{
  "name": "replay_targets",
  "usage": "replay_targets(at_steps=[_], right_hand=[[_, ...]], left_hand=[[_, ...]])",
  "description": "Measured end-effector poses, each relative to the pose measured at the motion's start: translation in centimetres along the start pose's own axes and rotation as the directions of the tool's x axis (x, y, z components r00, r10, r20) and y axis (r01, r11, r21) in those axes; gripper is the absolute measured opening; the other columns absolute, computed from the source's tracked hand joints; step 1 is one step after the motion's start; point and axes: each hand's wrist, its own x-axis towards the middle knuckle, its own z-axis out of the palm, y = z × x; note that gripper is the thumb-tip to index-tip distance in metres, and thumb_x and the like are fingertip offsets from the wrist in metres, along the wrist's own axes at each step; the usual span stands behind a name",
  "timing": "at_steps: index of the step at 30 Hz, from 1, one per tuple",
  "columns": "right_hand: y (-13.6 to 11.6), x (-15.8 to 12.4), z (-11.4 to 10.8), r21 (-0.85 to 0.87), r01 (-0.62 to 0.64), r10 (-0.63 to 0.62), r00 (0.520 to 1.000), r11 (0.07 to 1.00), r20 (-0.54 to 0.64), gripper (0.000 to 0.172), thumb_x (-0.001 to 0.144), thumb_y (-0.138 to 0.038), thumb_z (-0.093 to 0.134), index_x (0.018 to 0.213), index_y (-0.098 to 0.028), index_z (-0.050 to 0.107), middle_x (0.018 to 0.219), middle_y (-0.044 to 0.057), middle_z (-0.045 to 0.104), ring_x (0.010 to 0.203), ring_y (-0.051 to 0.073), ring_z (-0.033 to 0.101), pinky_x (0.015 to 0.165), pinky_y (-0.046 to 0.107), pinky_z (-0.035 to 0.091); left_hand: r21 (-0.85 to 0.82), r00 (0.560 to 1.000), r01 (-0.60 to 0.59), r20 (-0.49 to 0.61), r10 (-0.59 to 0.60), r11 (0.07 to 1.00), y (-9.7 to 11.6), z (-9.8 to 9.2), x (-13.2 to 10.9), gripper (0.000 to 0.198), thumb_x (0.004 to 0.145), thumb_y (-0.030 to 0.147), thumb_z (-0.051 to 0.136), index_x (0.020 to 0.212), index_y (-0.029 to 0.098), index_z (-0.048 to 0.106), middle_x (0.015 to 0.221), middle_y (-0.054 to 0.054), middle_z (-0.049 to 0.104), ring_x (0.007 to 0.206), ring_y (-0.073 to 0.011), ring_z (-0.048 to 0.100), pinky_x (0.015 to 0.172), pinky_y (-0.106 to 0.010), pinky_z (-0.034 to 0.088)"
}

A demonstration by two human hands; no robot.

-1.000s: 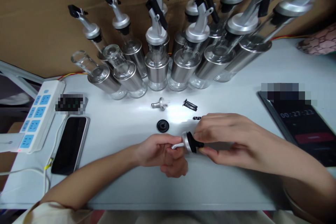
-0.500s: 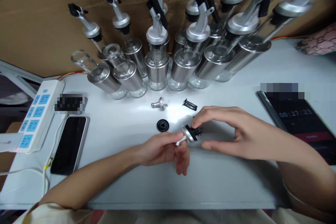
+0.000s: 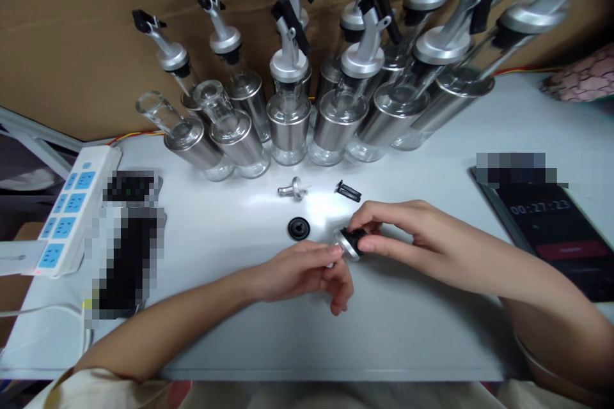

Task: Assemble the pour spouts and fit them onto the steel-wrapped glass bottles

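Left hand: my left hand (image 3: 307,268) is closed round the spout end of the pourer (image 3: 349,243), fingers curled under it; they hide most of the thin tube
Right hand: my right hand (image 3: 407,236) pinches the black stopper end between thumb and forefinger, with the other fingers loosely spread behind
Pourer: it is held between the two sets of fingertips, tilted, low over the table (image 3: 393,339); I cannot tell whether it touches the surface
Weight: I judge it very light, a small part that two fingers can carry
Silver collar: rigid and polished, so likely slippery; I would not rely on it for a twisting grip
Black stopper: it looks rubbery and ribbed, likely to give a little and grip well, so this is the better place to hold
Spout tube: thin and probably easy to bend, so I would hold it close to the collar
Beyond the fingertips: a black washer (image 3: 298,228) lies just past my left hand; a loose spout (image 3: 292,190) and a black plug (image 3: 348,191) lie farther out
Bottles: the glass and steel bottles (image 3: 288,121) are well beyond both hands; they look fragile and tip-prone
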Motion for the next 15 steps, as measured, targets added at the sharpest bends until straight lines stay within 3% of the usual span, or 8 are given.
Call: replay_targets(at_steps=[5,11,15], right_hand=[[-0.1,-0.4,0.1,-0.076,0.073,-0.078,0.995,0.994,-0.061,0.017,0.096,-0.033,0.048,0.093,-0.020,0.059,0.084,0.002,0.068,0.073,0.015,0.063,0.066,0.025,0.044],[0.4,-0.4,0.4,-0.126,0.130,-0.146,0.981,0.984,-0.131,0.012,0.094,-0.029,0.052,0.100,-0.020,0.058,0.091,0.002,0.067,0.081,0.015,0.063,0.072,0.025,0.045],[0.7,-0.3,0.4,-0.131,0.214,-0.232,0.963,0.968,-0.136,0.007,0.093,-0.023,0.053,0.098,-0.021,0.057,0.095,0.004,0.066,0.088,0.016,0.062,0.076,0.027,0.046]], left_hand=[[-0.092,0.997,0.027,0.069,-0.020,0.995,0.2,-0.4,-0.2,0.046,0.088,0.050,0.052,0.057,0.018,0.041,0.050,-0.002,0.057,0.047,-0.0136,0.055,0.070,-0.035,0.047],[-0.256,0.975,0.095,0.217,-0.038,0.962,0.3,-1.2,-0.2,0.046,0.094,0.046,0.037,0.057,0.019,0.038,0.048,-0.001,0.055,0.044,-0.0120,0.052,0.061,-0.027,0.052],[-0.302,0.968,0.091,0.251,-0.013,0.949,0.4,-1.4,-0.3,0.046,0.095,0.044,0.036,0.058,0.019,0.038,0.050,-0.001,0.055,0.046,-0.0117,0.052,0.061,-0.025,0.054]])
